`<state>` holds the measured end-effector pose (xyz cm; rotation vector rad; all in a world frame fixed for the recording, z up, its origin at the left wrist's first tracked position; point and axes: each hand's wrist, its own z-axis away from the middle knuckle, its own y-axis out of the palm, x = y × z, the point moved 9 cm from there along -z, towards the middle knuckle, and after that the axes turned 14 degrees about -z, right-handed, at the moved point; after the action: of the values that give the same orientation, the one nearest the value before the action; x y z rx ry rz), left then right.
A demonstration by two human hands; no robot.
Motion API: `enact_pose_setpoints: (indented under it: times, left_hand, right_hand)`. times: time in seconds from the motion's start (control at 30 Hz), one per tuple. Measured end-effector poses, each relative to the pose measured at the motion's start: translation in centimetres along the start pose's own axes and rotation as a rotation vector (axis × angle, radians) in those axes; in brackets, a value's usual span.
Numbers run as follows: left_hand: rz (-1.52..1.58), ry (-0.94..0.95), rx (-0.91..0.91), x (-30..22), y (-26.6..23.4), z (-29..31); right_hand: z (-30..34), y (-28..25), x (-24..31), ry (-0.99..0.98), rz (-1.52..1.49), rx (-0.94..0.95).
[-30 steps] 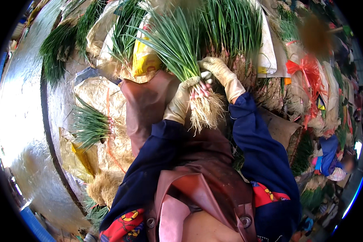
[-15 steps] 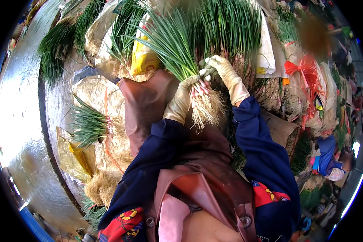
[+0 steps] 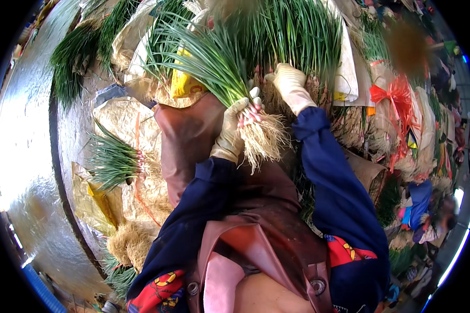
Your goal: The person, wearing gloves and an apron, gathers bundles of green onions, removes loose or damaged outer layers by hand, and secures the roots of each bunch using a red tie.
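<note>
Shiny floor (image 3: 31,156) at nine o'clock, printed yellow sack (image 3: 183,86) at eleven, left hand (image 3: 230,130) gripping spring-onion bunch (image 3: 228,86) toward twelve, right hand (image 3: 291,86) by more spring onions (image 3: 300,39) at one, grip unclear from here.

No wording can be read clearly; the yellow sack (image 3: 181,88) bears a partly hidden reddish print.

Place: vegetable packing shed or market; from my remote post I cannot tell which. Items I log as evidence: green onions (image 3: 300,39), roots on, massed in thick rows; flattened sack (image 3: 122,110), under a small bunch (image 3: 115,163); red plastic ribbon (image 3: 397,96), knotted; grey floor (image 3: 28,141), shiny; brown apron (image 3: 269,229), worn; another person (image 3: 420,203), right, amid more greens.
</note>
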<state>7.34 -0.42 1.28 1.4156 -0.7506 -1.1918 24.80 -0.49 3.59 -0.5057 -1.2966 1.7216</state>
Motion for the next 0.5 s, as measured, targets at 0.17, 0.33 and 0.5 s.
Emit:
enact_pose_setpoints:
  times: [0.17, 0.33, 0.5]
  left_hand:
    - [-0.068, 0.039, -0.061, 0.5, -1.0, -0.7]
    - [-0.171, -0.036, -0.155, 1.0, -0.5, -0.7]
    - [-0.248, -0.126, -0.085, 1.8, -0.9, -0.9]
  right_hand:
    - [0.4, 0.1, -2.4, -0.093, -0.255, -0.076]
    - [11.3, -2.7, -0.4, -0.233, -0.386, 0.097]
    - [9.1, 0.9, -3.2, -0.272, -1.137, 0.268]
